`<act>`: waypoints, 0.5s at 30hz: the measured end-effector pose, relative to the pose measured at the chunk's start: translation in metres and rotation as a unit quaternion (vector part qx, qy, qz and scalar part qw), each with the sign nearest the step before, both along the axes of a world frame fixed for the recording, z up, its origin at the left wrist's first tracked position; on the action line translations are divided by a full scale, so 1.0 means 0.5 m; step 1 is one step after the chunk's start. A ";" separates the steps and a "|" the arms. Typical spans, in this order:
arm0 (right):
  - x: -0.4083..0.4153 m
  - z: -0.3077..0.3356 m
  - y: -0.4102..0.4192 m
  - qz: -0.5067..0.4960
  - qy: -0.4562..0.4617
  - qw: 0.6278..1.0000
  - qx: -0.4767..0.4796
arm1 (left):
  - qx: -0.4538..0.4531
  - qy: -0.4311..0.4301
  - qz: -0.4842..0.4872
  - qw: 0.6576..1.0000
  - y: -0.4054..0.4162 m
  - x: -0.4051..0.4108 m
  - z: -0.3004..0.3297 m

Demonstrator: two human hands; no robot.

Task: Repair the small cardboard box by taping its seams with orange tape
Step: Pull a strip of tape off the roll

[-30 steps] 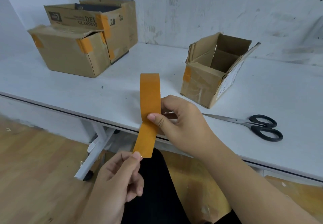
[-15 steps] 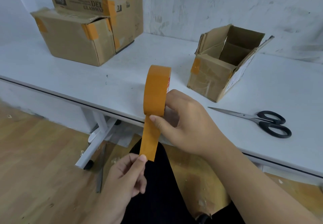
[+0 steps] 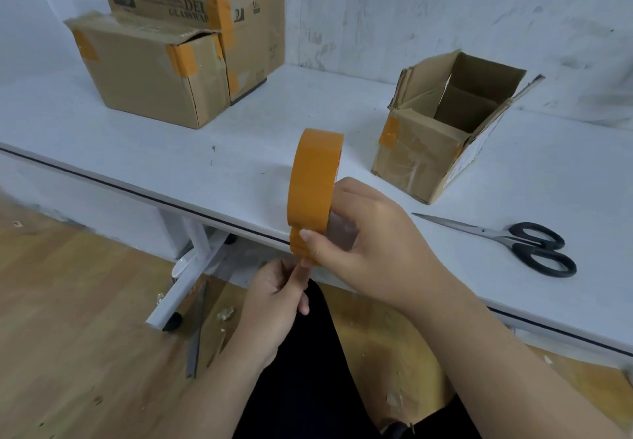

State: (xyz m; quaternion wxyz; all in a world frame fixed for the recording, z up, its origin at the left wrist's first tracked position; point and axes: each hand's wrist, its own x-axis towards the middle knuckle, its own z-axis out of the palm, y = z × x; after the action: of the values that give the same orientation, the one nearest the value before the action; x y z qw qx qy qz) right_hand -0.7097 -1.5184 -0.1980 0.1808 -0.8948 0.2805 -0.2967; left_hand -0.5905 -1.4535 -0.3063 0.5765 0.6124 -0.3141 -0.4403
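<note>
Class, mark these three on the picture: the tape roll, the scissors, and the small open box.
tape roll [image 3: 313,181], head view, on its orange outer face.
scissors [image 3: 544,257], head view, on the black handles.
small box [image 3: 416,157], head view, on its front wall.

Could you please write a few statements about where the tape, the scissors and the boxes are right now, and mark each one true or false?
1. The right hand holds the roll of orange tape upright in front of the table edge. True.
2. The scissors are in the left hand. False: they lie on the table, right of the hands; the left hand pinches the tape's loose end.
3. The small cardboard box stands open at the top. True.
4. The small cardboard box has no orange tape on it yet. False: an orange piece already sits on its near left corner.
5. Two bigger boxes stand at the far left of the table. True.
</note>
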 end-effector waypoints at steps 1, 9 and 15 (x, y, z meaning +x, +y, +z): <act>-0.001 0.002 0.000 -0.001 -0.002 1.000 0.007 | 0.003 0.008 0.003 1.000 -0.001 0.000 0.001; -0.014 0.009 0.008 -0.015 0.005 0.998 0.063 | -0.029 0.273 0.047 0.960 0.013 -0.026 -0.007; -0.023 0.013 0.010 -0.024 0.010 0.996 0.081 | -0.018 0.335 0.051 0.941 0.026 -0.047 -0.016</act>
State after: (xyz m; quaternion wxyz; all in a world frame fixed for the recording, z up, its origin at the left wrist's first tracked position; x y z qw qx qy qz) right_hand -0.7211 -1.5133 -0.1914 0.2429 -0.8732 0.3263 -0.2685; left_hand -0.6142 -1.4404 -0.3145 0.6810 0.4343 -0.0792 -0.5843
